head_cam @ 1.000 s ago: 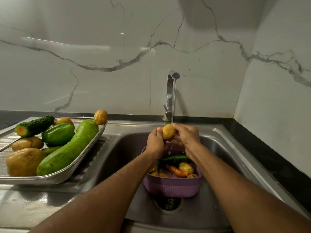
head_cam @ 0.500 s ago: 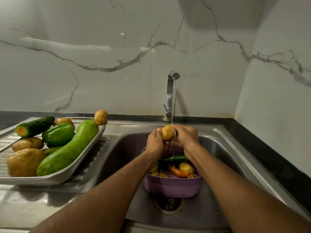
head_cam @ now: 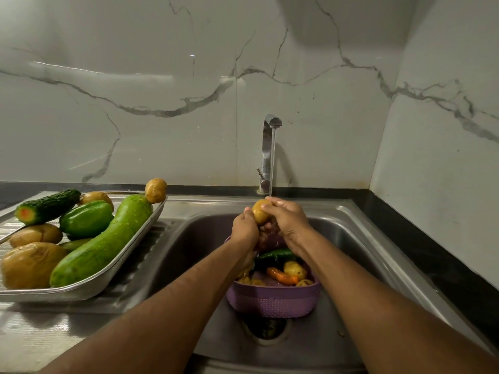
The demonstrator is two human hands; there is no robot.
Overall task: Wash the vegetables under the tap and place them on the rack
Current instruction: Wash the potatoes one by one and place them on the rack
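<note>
Head view looks down on a steel sink set into a steel bench, backed by a pale marbled wall. On the ribbed draining side to the left lies a metal mesh rack, tilted a little, and it carries the washed load: a long pale-green gourd lying on a slant along the right rim, a big potato at the near left corner, a green pepper, a dark warty cucumber with its cut end (orange inside) facing left, and a small potato perched on the far right corner of the rim. Inside the basin, over the drain, stands a purple basket with a dark cucumber, a carrot and several small potatoes in it. At the back of the sink rises a chrome tap, and a thin stream of water runs from it. Right under that stream, above the basket, both hands hold one small potato: the left hand has its fingers curled round the left side, the right hand wraps it from the right with the fingers over the top.
</note>
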